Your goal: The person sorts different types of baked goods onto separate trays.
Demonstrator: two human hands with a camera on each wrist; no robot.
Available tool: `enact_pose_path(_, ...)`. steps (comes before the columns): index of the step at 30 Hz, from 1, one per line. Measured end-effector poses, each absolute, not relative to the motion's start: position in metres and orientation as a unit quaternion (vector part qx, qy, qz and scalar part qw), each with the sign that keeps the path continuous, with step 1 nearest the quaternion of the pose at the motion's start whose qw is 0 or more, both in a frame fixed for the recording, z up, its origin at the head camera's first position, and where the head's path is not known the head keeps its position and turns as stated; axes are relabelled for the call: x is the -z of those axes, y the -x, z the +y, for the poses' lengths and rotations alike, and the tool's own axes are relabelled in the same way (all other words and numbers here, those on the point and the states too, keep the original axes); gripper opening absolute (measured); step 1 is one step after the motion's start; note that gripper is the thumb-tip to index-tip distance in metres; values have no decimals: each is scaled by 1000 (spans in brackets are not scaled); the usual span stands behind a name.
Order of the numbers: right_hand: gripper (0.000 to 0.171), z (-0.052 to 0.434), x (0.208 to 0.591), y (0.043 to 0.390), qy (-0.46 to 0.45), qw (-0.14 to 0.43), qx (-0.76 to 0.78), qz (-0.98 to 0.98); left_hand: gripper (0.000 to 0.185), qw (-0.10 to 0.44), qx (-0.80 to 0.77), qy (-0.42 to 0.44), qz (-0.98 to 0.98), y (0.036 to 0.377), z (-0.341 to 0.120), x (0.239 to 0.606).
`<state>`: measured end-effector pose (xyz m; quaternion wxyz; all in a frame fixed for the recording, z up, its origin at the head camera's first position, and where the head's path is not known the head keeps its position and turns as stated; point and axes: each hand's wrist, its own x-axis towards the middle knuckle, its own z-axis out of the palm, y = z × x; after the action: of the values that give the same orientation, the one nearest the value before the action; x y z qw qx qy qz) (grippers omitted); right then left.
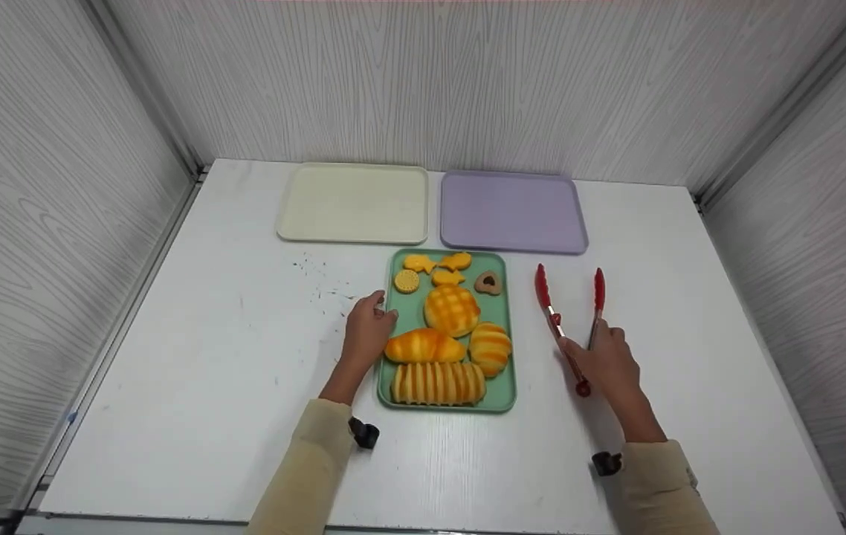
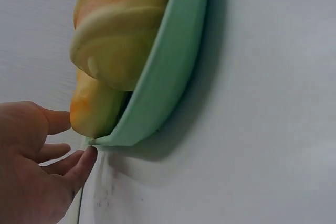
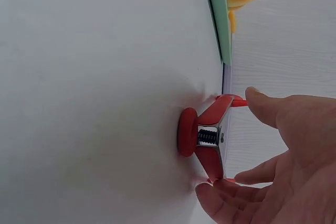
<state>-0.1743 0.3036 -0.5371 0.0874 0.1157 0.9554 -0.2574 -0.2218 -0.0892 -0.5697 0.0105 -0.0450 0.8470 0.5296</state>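
Right hand (image 1: 609, 362) grips red tongs (image 1: 555, 319), thumb on one arm, fingers on the other, tips spread wide; tongs right of the green tray (image 1: 499, 395), well apart from it. Left hand (image 1: 369, 331) is at the green tray's left rim, fingers bent; can't tell if it pinches or only touches.

Food all on the green tray: striped loaf (image 1: 438, 383) at the near end, bun (image 1: 452, 310) mid-tray, fish-shaped pieces (image 1: 447, 277) at the far end. Purple tray (image 1: 512, 212) and cream tray (image 1: 354, 204) behind.

Risks, my guess: breads sit close together, so wide tips could nudge a neighbour or catch two. Fish-shaped pieces are small, could slip if pinched off-centre. A loose left hand might let the tray slide; a hard tug could tip it.
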Motion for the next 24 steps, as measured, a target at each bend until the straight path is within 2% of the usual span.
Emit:
enact_pose_path(6, 83, 302, 540, 181, -132, 96, 246, 955, 48, 11, -552, 42, 833, 221, -87, 577)
enact_pose_path(14, 86, 297, 544, 184, -151, 92, 233, 956, 43, 7, -561, 30, 827, 222, -90, 585)
enact_pose_path(21, 79, 297, 541, 183, -157, 90, 222, 958, 40, 4, -560, 25, 828, 222, -92, 585)
enact_pose_path(24, 81, 297, 539, 182, -157, 87, 239, 954, 40, 2, -559, 24, 829, 222, -92, 585)
